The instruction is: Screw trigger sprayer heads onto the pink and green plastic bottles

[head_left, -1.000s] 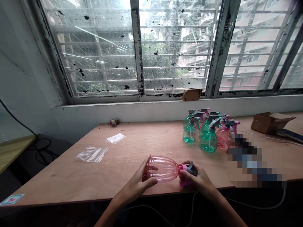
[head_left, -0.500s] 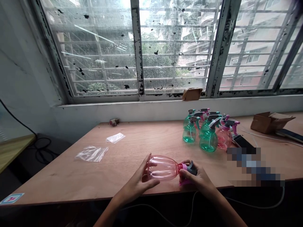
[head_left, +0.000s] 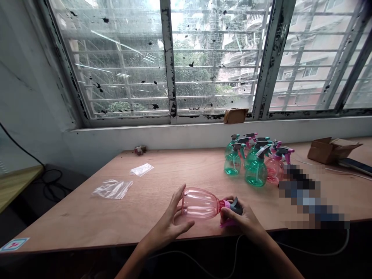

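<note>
A clear pink spray bottle point(head_left: 200, 203) lies on its side in the air just above the table's front edge, its base pointing left. My right hand point(head_left: 245, 219) is closed around its pink collar and grey-and-pink spray head, thumb pressed on the near side. At the bottle's base, my left hand point(head_left: 167, 224) has its fingers and thumb spread apart around the rim; whether a fingertip still touches the plastic is hard to tell. Beyond, several green spray bottles point(head_left: 255, 172) and pink spray bottles point(head_left: 274, 169) stand upright in a group.
On the left of the wooden table point(head_left: 95, 221) lie a crumpled clear plastic bag point(head_left: 113, 189) and a small white packet point(head_left: 142, 169). A tape roll point(head_left: 140, 150) sits near the back. An open cardboard box point(head_left: 329, 151) is at right, beside a blurred-out patch. A white cable hangs below the edge.
My left hand's fingers have loosened and spread from the bottle's base, and the bottle's body has tipped up slightly. My right hand keeps its grip at the spray head.
</note>
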The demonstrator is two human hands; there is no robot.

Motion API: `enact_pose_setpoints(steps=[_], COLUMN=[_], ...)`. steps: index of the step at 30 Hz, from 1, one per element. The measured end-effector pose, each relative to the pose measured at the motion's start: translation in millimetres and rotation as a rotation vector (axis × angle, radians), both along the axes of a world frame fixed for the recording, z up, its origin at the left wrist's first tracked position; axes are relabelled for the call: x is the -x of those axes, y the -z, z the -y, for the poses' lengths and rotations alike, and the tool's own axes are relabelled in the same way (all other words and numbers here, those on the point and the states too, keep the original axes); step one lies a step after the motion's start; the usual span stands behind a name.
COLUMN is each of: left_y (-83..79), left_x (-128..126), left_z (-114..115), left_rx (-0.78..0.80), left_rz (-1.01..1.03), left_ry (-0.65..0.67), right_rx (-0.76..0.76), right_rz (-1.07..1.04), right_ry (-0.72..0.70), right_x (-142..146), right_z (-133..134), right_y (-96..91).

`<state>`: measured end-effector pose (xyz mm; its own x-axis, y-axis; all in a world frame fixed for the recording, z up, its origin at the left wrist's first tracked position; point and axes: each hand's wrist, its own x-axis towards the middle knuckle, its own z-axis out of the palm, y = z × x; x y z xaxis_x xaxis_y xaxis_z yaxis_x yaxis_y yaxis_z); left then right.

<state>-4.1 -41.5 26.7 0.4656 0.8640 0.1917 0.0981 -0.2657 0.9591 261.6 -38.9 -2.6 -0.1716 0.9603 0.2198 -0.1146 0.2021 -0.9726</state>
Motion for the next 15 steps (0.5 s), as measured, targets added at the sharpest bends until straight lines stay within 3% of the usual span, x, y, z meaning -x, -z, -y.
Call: enact_pose_setpoints(steps=[8,15], left_y=[-4.1,-1.3], left_x=[-2.2,-1.7], left_z=[-0.3,-0.6], left_rx=[0.075,-0.016], left_rz=[0.030,0.051], left_ry=[-0.025,0.012], right_rx=[0.023,0.015], right_rz=[0.019,-0.008], right_ry=[0.003,0.008], right_x=[0.1,0.1], right_z=[2.1,1.5], right_y=[-1.6,-1.6])
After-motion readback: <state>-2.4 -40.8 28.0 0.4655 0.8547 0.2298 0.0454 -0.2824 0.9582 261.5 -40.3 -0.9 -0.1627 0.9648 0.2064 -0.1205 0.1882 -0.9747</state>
